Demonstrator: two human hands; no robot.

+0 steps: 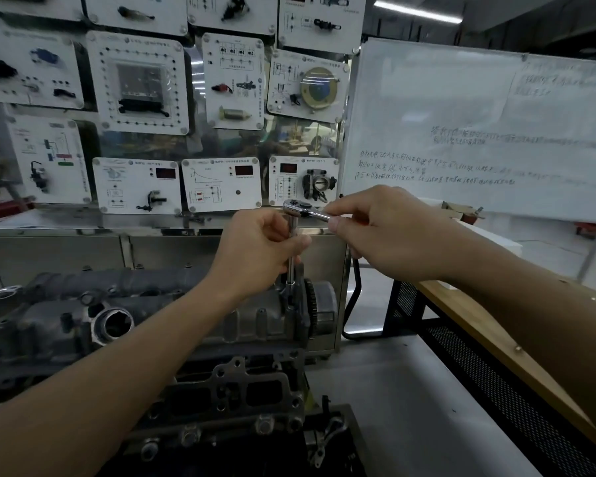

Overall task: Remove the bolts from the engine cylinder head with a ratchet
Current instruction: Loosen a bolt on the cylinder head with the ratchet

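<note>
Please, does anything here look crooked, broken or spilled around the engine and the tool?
Nothing stands out. The ratchet sits on an upright extension bar going down to the cylinder head; the left hand grips the bar, the right hand holds the handle. No spill or damage shows.

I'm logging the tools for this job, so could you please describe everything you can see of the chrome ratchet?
The shiny chrome metal ratchet has a rounded head, a handle pointing right, and a long slim extension bar standing upright beneath the head. The bar's lower end meets the dark grey metal engine cylinder head beside a toothed wheel. The right hand pinches the handle; the left hand grips the bar midway.
</note>
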